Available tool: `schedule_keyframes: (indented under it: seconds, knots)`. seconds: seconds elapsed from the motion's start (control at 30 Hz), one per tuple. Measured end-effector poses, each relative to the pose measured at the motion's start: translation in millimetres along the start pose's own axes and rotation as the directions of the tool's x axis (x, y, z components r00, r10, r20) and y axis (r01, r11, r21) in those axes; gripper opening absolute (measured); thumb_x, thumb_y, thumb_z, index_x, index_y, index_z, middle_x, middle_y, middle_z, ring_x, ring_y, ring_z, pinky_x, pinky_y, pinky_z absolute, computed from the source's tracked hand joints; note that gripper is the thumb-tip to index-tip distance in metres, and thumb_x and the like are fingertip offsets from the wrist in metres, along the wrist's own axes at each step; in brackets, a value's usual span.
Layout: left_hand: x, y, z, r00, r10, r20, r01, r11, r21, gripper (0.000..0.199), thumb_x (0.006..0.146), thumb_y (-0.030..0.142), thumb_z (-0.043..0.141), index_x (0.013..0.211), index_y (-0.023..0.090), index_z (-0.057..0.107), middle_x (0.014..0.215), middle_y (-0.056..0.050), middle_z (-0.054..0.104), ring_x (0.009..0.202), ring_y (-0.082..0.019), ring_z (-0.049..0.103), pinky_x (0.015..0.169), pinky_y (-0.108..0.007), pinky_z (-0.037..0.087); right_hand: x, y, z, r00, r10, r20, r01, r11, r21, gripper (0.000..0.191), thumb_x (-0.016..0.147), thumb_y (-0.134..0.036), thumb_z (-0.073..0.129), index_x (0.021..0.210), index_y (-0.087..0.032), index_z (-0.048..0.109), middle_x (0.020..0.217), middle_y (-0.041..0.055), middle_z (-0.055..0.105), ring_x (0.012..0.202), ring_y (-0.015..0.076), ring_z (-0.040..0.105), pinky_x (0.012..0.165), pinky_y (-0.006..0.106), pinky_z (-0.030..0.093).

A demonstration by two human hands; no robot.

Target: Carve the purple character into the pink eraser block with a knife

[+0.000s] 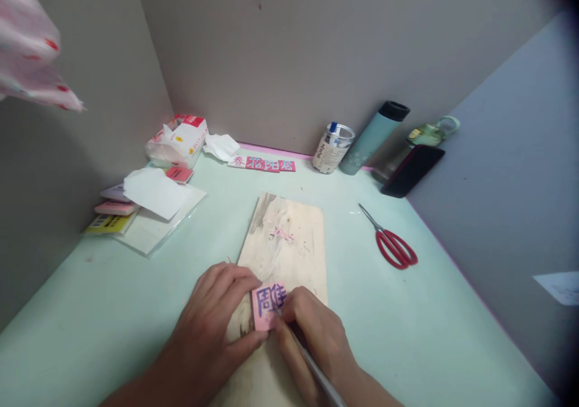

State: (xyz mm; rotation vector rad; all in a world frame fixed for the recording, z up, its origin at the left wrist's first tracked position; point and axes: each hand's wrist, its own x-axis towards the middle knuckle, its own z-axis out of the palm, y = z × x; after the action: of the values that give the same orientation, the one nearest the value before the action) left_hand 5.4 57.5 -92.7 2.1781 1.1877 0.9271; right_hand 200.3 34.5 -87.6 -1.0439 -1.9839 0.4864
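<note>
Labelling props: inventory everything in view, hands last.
board: 1, pale wood, centre
block: 1, pink, on board
tool: 1, grey, at block
shavings: several, pink, on board
scissors: 1, red handles, right
tiles: 4, pink and red, back
tissue pack: 1, white, back left
crumpled tissue: 1, white, by pack
paper: 1, white, left
stacked pieces: several, mixed colours, left
plastic sleeve: 1, clear, under paper
jar: 1, clear, back right
pen: 1+, blue, in jar
bottles: 2, teal, green lid, back right
phone: 1, black, by bottles
bag or cloth: 1, pink, upper left
note: 1, white, right wall
table: 1, mint, below
walls: 3, grey, around
left hand: 1, holding block
right hand: 1, holding tool
</note>
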Motion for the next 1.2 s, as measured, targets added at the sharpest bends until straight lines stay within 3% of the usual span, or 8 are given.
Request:
schedule_keyframes:
  seconds: [0.7,0.9,1.0,1.1,1.2]
  knots:
    - [-3,-1,2.0,1.000,-0.011,-0.006,0.011,1.000,0.004,0.035,0.087,0.020,0.072,0.117,0.028,0.057,0.116,-0.004,0.063,0.113,-0.029,0.055,0.098,-0.046,0.045,-3,-1,-1,0.993,0.111,0.028,-0.112,0.993,0.027,0.018,0.095,-0.009,0.047,0.086,-0.023,0.042,0.074,-0.0020,0.047,0.059,0.0131,0.044,0.054,0.027,0.033]
    - [-8,-8,6.1,0.999,0.011,-0.052,-0.010,1.000,0.017,0.041,0.075,0.027,0.087,0.098,0.025,0.053,0.118,-0.007,0.062,0.118,-0.033,0.054,0.102,-0.053,0.043,5,-6,-11,0.998,0.043,0.036,-0.042,0.999,-0.027,0.018,0.093,-0.007,0.051,0.086,-0.023,0.046,0.072,-0.0016,0.050,0.060,0.0133,0.048,0.054,0.025,0.036]
    - [-9,-10,6.8,0.999,0.012,-0.036,-0.012,1.000,0.002,0.030,0.083,0.023,0.077,0.094,0.025,0.049,0.122,-0.008,0.063,0.127,-0.033,0.051,0.106,-0.054,0.043,8,-5,-15,0.997,0.044,0.056,-0.043,0.999,-0.028,0.016,0.093,-0.008,0.052,0.085,-0.022,0.048,0.073,-0.0006,0.053,0.063,0.0142,0.050,0.056,0.026,0.037]
    - [-9,-9,7.0,0.999,0.051,-0.004,-0.051,0.999,0.001,0.018,0.091,0.013,0.057,0.095,0.026,0.047,0.132,-0.007,0.063,0.141,-0.029,0.044,0.117,-0.058,0.034,9,-4,-19,0.990,0.124,0.064,-0.124,0.992,-0.001,0.017,0.093,-0.010,0.052,0.082,-0.022,0.047,0.072,-0.0018,0.053,0.062,0.0136,0.049,0.056,0.026,0.036]
    - [-10,-8,7.6,0.995,0.091,0.045,-0.091,0.996,0.001,0.017,0.094,0.010,0.050,0.091,0.026,0.043,0.138,-0.006,0.062,0.148,-0.025,0.039,0.122,-0.059,0.027,8,-4,-21,0.977,0.198,0.073,-0.202,0.978,0.045,0.018,0.094,-0.013,0.052,0.080,-0.023,0.046,0.071,-0.0027,0.052,0.061,0.0130,0.048,0.056,0.025,0.036]
